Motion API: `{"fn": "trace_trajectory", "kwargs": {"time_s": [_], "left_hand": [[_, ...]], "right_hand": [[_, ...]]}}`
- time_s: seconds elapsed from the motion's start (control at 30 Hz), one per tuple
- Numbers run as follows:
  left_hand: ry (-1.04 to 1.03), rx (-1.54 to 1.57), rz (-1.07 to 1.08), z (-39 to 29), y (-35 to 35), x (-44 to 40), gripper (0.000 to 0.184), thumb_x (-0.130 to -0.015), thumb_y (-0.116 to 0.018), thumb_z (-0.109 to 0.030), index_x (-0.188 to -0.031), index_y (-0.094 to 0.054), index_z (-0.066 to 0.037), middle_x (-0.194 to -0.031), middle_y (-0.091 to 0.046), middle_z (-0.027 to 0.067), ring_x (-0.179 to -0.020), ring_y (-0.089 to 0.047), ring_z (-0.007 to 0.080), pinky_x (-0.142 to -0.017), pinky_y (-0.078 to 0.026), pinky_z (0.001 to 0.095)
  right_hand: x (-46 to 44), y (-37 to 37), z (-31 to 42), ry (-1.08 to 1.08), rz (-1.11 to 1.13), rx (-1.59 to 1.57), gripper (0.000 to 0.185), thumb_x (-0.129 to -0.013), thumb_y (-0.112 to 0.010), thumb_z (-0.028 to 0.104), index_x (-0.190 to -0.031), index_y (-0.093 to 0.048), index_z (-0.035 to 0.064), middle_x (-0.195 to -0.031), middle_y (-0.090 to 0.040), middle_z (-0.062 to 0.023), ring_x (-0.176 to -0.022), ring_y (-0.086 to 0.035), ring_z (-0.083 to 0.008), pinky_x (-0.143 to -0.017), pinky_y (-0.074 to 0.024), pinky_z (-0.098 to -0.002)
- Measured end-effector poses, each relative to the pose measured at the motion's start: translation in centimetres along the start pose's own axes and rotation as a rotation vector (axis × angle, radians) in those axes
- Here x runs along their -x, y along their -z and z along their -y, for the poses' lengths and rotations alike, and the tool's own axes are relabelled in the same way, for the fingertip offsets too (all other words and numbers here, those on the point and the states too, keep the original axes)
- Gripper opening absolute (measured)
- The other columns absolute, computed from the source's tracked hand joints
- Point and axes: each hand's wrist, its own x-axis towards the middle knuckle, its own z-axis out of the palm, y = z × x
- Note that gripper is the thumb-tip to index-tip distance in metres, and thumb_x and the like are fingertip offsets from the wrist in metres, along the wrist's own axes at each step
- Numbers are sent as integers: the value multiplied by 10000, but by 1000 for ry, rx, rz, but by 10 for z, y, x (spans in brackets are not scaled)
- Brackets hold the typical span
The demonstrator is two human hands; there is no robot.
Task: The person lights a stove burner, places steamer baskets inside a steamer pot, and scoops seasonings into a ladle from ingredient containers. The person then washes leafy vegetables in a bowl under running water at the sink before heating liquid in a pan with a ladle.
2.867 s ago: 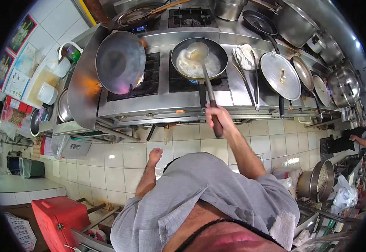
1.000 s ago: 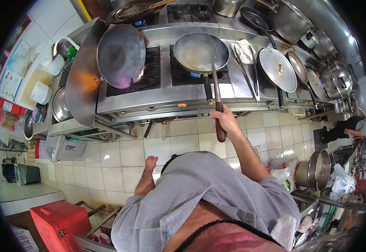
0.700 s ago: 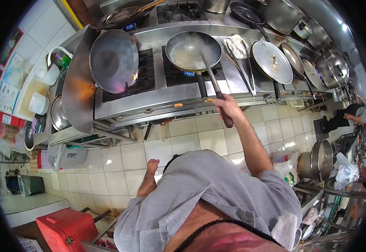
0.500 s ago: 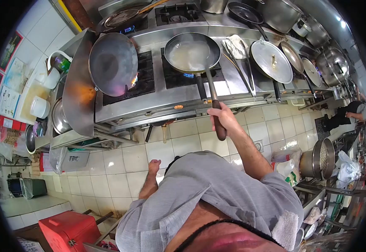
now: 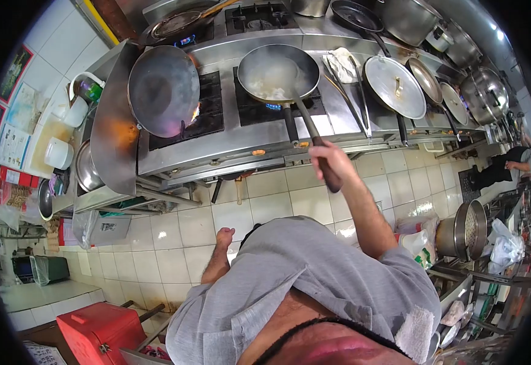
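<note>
My right hand is wrapped round the dark handle of a long ladle. The ladle's head is in a frying pan with cloudy, steaming liquid and pale bits in it. That pan stands on a lit burner, and its black handle points toward me. My left hand hangs low beside my body, away from the stove, with its fingers curled in and nothing visible in them. Left of the pan, a big dark wok sits tilted over a burner with flames at its right edge.
Right of the pan lie a white cloth, tongs and a lidded pan. A curved metal shield stands left of the wok. Behind me at the left is a red box. Another person is at the far right.
The ladle has shifted about in the pan with my right hand, its handle now slanting more to the right than half a second ago. My left hand has barely moved.
</note>
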Motion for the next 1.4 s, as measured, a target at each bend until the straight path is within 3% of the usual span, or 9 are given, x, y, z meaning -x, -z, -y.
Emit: {"fn": "trace_trajectory", "kwargs": {"time_s": [0.13,0.2,0.23,0.37,0.6,0.93,1.2,1.33,1.4], "left_hand": [[-22,-4,32,11,-1,-5,431,-719,-669,-336,-979,-604,1,-930,-639,134,-875,-596,241,-797,-461,331],[-21,2,4,10,1,-4,430,-718,-670,-336,-974,-605,4,-922,-640,138,-868,-597,244,-792,-462,332],[-21,7,-19,10,1,-3,430,-717,-672,-336,-969,-606,6,-913,-641,142,-862,-598,247,-788,-463,332],[-20,27,-36,9,2,-1,432,-715,-680,-330,-965,-608,13,-901,-644,149,-850,-600,248,-776,-465,330],[-23,1,-3,5,-2,3,443,-722,-679,-343,-971,-608,16,-896,-645,150,-851,-601,250,-777,-464,330],[-27,-1,-24,-4,-8,6,460,-731,-664,-361,-1001,-599,5,-949,-634,150,-896,-591,248,-802,-460,331],[14,1,-45,-6,-25,21,439,-731,-663,-354,-982,-609,2,-936,-643,148,-893,-599,254,-807,-461,329],[29,38,-56,-11,-33,35,424,-736,-665,-336,-979,-610,8,-933,-644,150,-893,-599,250,-810,-459,327],[28,43,-57,-12,-41,37,419,-739,-665,-328,-983,-609,9,-935,-644,149,-893,-598,248,-809,-459,326]], "right_hand": [[-26,36,-11,-18,29,251,218,-739,-600,134,-881,-509,-4,-637,-560,-91,-486,-553,-206,-462,-464,-325],[-33,42,-30,374,-325,940,314,-725,-584,132,-992,-499,-9,-785,-609,-158,-675,-607,-290,-625,-488,-397],[-29,39,-19,192,-374,1047,389,-719,-570,127,-1075,-475,3,-918,-606,-205,-826,-598,-345,-750,-458,-438],[-39,47,-26,250,-315,725,294,-722,-598,112,-968,-492,-10,-673,-529,-79,-474,-522,-192,-446,-437,-312],[-5,23,8,-35,42,-164,168,-747,-579,113,-865,-492,30,-595,-497,-30,-397,-462,-131,-371,-382,-255],[7,47,-11,203,-85,453,477,-725,-587,67,-1161,-430,-46,-630,-486,-24,-427,-473,-107,-388,-405,-264],[-20,81,-8,273,-257,1027,658,-728,-612,95,-1310,-314,29,-930,-597,-234,-871,-586,-386,-779,-452,-437],[-36,92,1,241,-277,1179,666,-722,-615,95,-1311,-311,30,-937,-599,-233,-893,-577,-394,-786,-447,-448],[-52,104,-8,348,-238,1048,677,-708,-597,82,-1323,-317,29,-745,-564,-141,-571,-539,-219,-523,-438,-347]]}}
